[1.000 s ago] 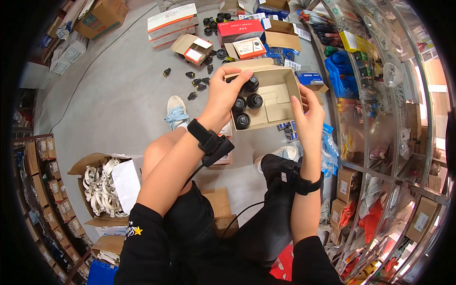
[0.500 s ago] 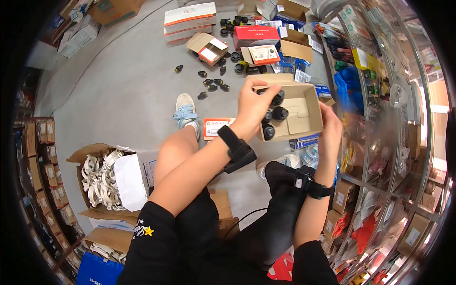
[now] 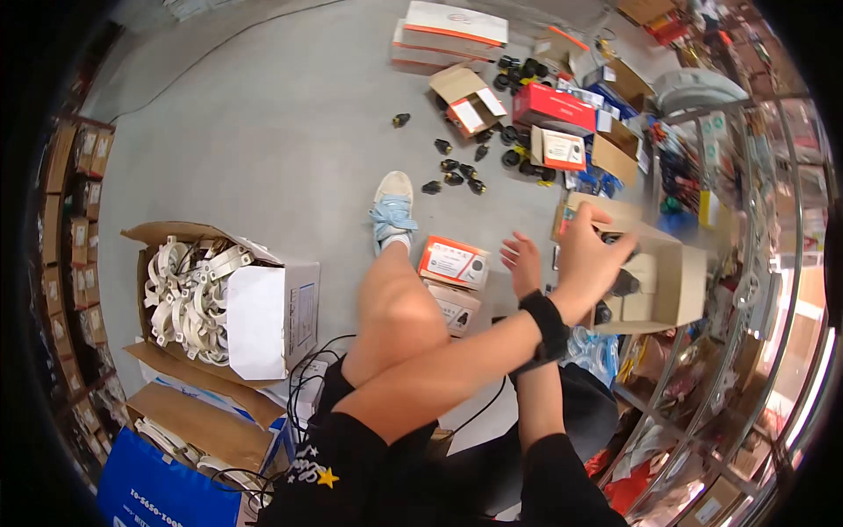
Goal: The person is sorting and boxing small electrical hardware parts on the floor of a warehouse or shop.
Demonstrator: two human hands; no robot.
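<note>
My left hand [image 3: 590, 263] grips an open cardboard box [image 3: 689, 285] near its left wall, the thumb reaching over the inside. Black cylindrical parts [image 3: 624, 283] lie in the box's left portion, partly covered by that hand. The box is tilted and somewhat blurred. My right hand [image 3: 522, 263] is off the box, fingers spread, with nothing in it; its wrist passes behind my left forearm. Just left of it on the floor, an orange-and-white carton [image 3: 453, 262] rests by another small carton [image 3: 455, 307].
Loose black parts with yellow ends [image 3: 461, 169] are scattered on the floor ahead. Beyond are an opened carton [image 3: 468, 99], a red box [image 3: 553, 109] and white cartons [image 3: 452, 31]. A box of white clamp-like rings [image 3: 195, 303] stands left. Metal shelving [image 3: 755, 395] lines the right.
My right hand has let go of the box's right side and moved left. My left hand carries the box rightward and lower in view. The view has shifted too.
</note>
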